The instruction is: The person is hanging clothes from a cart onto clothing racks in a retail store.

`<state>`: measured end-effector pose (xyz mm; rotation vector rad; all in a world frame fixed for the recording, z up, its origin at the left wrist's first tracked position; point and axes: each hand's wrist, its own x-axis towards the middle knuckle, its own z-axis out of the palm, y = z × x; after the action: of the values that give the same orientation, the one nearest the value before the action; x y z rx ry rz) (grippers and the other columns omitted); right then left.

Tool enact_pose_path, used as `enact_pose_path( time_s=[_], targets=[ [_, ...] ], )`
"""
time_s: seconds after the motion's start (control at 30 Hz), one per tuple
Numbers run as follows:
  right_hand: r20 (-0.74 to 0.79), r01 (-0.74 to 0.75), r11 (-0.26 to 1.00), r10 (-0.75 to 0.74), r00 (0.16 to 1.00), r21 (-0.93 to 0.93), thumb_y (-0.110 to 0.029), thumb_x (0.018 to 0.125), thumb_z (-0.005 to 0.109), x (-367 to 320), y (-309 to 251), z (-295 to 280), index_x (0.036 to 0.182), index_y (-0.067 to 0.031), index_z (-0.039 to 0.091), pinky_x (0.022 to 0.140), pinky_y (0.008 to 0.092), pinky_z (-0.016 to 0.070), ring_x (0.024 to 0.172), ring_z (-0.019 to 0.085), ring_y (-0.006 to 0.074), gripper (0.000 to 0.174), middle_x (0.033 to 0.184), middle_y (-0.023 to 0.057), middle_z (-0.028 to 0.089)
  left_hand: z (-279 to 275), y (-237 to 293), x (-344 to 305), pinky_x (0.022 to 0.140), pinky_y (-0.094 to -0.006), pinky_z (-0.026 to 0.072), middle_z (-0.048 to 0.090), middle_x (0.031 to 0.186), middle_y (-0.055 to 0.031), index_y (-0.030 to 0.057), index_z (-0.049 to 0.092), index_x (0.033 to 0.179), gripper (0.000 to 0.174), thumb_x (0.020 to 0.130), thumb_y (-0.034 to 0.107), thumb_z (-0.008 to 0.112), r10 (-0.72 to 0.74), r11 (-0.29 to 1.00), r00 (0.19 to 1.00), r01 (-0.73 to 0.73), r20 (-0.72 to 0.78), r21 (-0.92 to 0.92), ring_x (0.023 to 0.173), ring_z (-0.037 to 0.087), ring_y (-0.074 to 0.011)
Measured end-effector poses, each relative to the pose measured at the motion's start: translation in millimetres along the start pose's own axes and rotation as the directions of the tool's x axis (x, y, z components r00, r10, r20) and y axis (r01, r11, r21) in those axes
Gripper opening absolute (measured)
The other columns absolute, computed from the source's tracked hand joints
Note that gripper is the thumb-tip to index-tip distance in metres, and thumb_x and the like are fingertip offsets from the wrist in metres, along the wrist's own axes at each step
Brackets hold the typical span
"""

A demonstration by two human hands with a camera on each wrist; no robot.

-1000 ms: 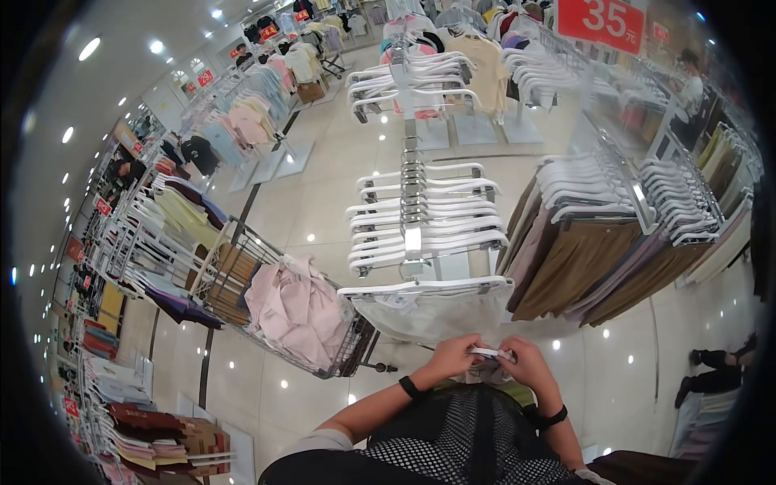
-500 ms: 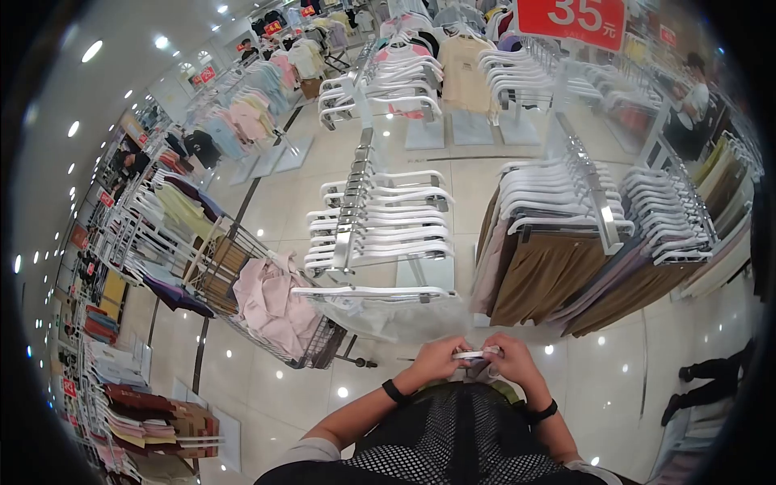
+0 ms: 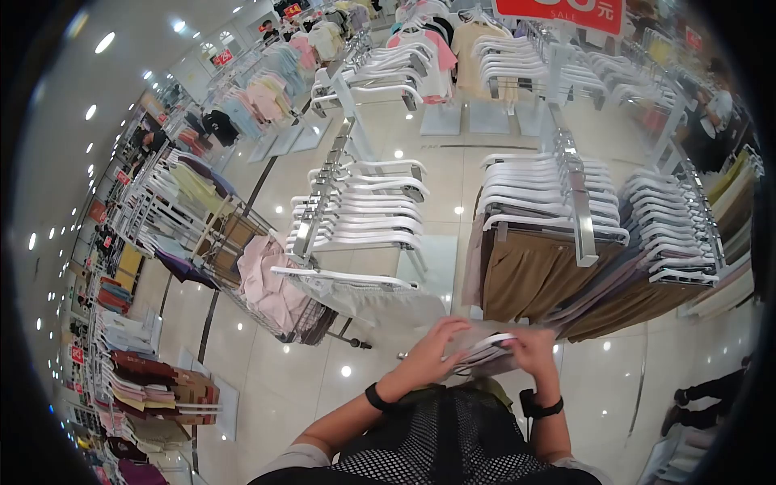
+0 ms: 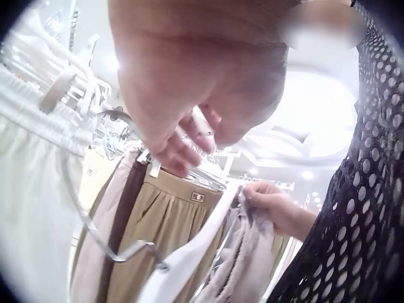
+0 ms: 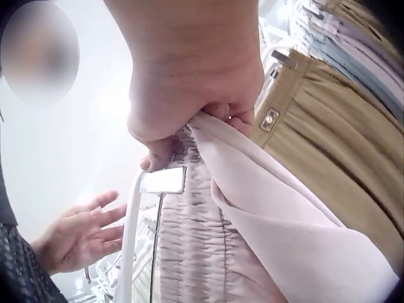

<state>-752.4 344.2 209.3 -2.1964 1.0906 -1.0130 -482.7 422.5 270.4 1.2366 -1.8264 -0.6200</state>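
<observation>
My right hand (image 3: 533,349) pinches one end of a white clip hanger (image 4: 189,252) together with the gathered elastic waistband of a pale pink garment (image 5: 196,252). A silver clip (image 5: 163,180) shows on the waistband just below the fingertips. My left hand (image 3: 432,353) is off the hanger, its fingers spread and loosely bent, holding nothing. In the right wrist view the left palm (image 5: 82,240) faces the hanger from the far side. The hanger's metal hook (image 4: 120,255) sticks out below the left hand in the left wrist view.
Ahead, a rack arm (image 3: 323,186) carries white hangers, with white trousers (image 3: 364,299) at its front. Brown trousers (image 3: 525,279) hang on the right. A cart (image 3: 319,323) with pink clothing (image 3: 271,279) stands on the left. A red sale sign (image 3: 566,11) hangs above.
Both hands held the hanger close to the body before; the left hand has let go and opened. The right hand has moved to the right with the hanger and garment. The head view has shifted.
</observation>
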Motion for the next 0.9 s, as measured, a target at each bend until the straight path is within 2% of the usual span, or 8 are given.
enact_pose_path(
  time_s=[0.17, 0.23, 0.3, 0.37, 0.57, 0.63, 0.7, 0.9],
  targets=[
    [-0.095, -0.112, 0.99, 0.104, 0.99, -0.088, -0.023, 0.082, 0.08, 12, -20, -47, 0.091, -0.0122, 0.079, 0.052, 0.0397, 0.0441, 0.055, 0.061, 0.0326, 0.014, 0.065, 0.0109, 0.066, -31, -6, -25, 0.094, -0.0408, 0.0537, 0.07, 0.103, -0.0092, 0.0078, 0.069, 0.106, 0.025, 0.086, -0.007, 0.064, 0.223, 0.961, 0.964, -0.242, 0.141, 0.132, 0.105, 0.066, -0.0324],
    [-0.179, -0.099, 0.983, 0.071, 0.981, -0.155, -0.022, 0.082, 0.08, 17, -28, -58, 0.087, -0.0116, 0.077, 0.052, 0.0394, 0.0429, 0.053, 0.059, 0.0312, 0.012, 0.061, 0.0092, 0.063, -28, -18, -29, 0.095, -0.0405, 0.0531, 0.07, 0.104, -0.0101, 0.007, 0.068, 0.107, 0.025, 0.086, -0.007, 0.065, 0.013, 0.976, 1.0, -0.008, -0.022, 0.22, 0.106, 0.065, -0.0341],
    [-0.219, -0.071, 0.976, 0.025, 0.975, -0.204, -0.022, 0.083, 0.08, 21, -38, -68, 0.084, -0.0107, 0.076, 0.051, 0.0385, 0.0407, 0.051, 0.057, 0.0289, 0.012, 0.058, 0.0074, 0.06, -28, -37, -32, 0.095, -0.0393, 0.0528, 0.067, 0.117, -0.0123, 0.0062, 0.066, 0.117, 0.029, 0.09, -0.004, 0.064, -0.071, 0.975, 0.997, 0.073, -0.016, 0.208, 0.112, 0.064, -0.0325],
    [-0.253, -0.017, 0.967, -0.05, 0.966, -0.256, -0.021, 0.083, 0.079, 25, -45, -76, 0.084, -0.0103, 0.076, 0.051, 0.0379, 0.0399, 0.05, 0.056, 0.0273, 0.012, 0.058, 0.0059, 0.06, -24, -55, -34, 0.099, -0.0408, 0.0508, 0.058, 0.137, -0.0153, 0.0055, 0.056, 0.135, 0.041, 0.095, 0.002, 0.064, -0.376, 0.927, 0.925, 0.374, 0.06, 0.037, 0.122, 0.06, -0.031],
    [-0.374, -0.011, 0.989, -0.045, 0.926, -0.147, -0.02, 0.083, 0.08, 23, -56, -86, 0.092, -0.0049, 0.077, 0.055, 0.0358, 0.041, 0.054, 0.055, 0.0269, 0.017, 0.066, 0.0106, 0.066, -13, -75, -10, 0.103, -0.0405, 0.0492, 0.047, 0.15, -0.017, 0.0053, 0.038, 0.152, 0.065, 0.097, 0.016, 0.071, -0.222, 0.957, 0.975, 0.22, -0.01, 0.19, 0.134, 0.054, -0.0297],
    [-0.464, -0.065, 0.994, 0.098, 0.88, 0.085, -0.024, 0.092, 0.078, 16, -54, -81, 0.094, 0.0043, 0.074, 0.062, 0.0272, 0.0438, 0.066, 0.06, 0.0141, 0.028, 0.072, 0.0084, 0.068, -14, -80, 4, 0.101, -0.0396, 0.0495, 0.051, 0.145, -0.0161, 0.005, 0.043, 0.148, 0.061, 0.096, 0.017, 0.073, -0.189, 0.971, 0.979, 0.197, -0.076, 0.135, 0.129, 0.055, -0.0288],
    [-0.505, -0.066, 0.992, 0.114, 0.855, 0.112, -0.025, 0.093, 0.077, 13, -55, -79, 0.094, 0.0033, 0.074, 0.06, 0.0277, 0.0414, 0.063, 0.057, 0.0135, 0.028, 0.072, 0.0072, 0.067, -26, -83, 17, 0.098, -0.0388, 0.0498, 0.055, 0.14, -0.0152, 0.0047, 0.048, 0.144, 0.058, 0.094, 0.018, 0.076, -0.152, 0.983, 0.979, 0.165, -0.136, 0.085, 0.125, 0.057, -0.0279],
    [-0.472, -0.192, 0.967, 0.248, 0.846, 0.165, -0.029, 0.102, 0.067, 10, -63, -86, 0.097, 0.0036, 0.07, 0.058, 0.0259, 0.0376, 0.065, 0.05, 0.0079, 0.034, 0.07, 0.0022, 0.06, -81, -87, 22, 0.087, -0.035, 0.05, 0.066, 0.107, -0.0082, 0.0045, 0.064, 0.112, 0.034, 0.086, 0.016, 0.083, -0.166, 0.98, 0.979, 0.177, 0.116, -0.093, 0.098, 0.063, -0.0232]
  ],
)
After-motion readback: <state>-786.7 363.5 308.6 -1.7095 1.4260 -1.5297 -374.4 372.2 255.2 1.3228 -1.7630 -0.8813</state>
